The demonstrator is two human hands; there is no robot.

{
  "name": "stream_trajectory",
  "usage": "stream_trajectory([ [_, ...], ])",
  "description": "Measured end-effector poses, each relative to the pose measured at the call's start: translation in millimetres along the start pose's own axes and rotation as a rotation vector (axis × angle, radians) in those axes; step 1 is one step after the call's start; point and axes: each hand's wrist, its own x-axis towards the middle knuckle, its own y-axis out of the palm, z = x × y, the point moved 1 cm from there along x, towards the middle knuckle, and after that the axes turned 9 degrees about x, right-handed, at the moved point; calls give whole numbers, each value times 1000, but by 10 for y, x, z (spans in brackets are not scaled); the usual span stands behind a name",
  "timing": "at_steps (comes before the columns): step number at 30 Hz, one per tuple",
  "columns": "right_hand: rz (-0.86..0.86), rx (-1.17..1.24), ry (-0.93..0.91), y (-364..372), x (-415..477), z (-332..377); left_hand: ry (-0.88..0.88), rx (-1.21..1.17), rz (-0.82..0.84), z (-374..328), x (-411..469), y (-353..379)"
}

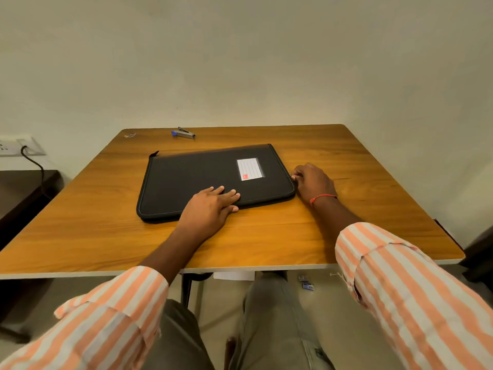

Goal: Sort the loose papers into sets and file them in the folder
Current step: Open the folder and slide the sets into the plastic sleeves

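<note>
At the centre of the table [346, 145], the black zip folder [197, 180] lies closed, contents hidden, long axis left to right, label [250, 169] toward the right. Our left grip [210, 206] presses spread fingers on its near edge; our right grip [313, 182] pinches its right edge.

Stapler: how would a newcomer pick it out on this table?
Start at the wooden table. Beyond the black folder, near the far edge, lies the stapler. It is small and silver with a blue end, unlike the flat black folder.
</note>
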Motion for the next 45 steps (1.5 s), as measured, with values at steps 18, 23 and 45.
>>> stream_trajectory([
  [18,34,-94,-91,381,997,59,-38,-91,-3,49,26,54],
  [23,27,-118,-109,454,1199,67,-35,-136,-43,61,1,82],
  [45,117,49,132,111,1016,406,-29,-103,196,697,330,-193],
])
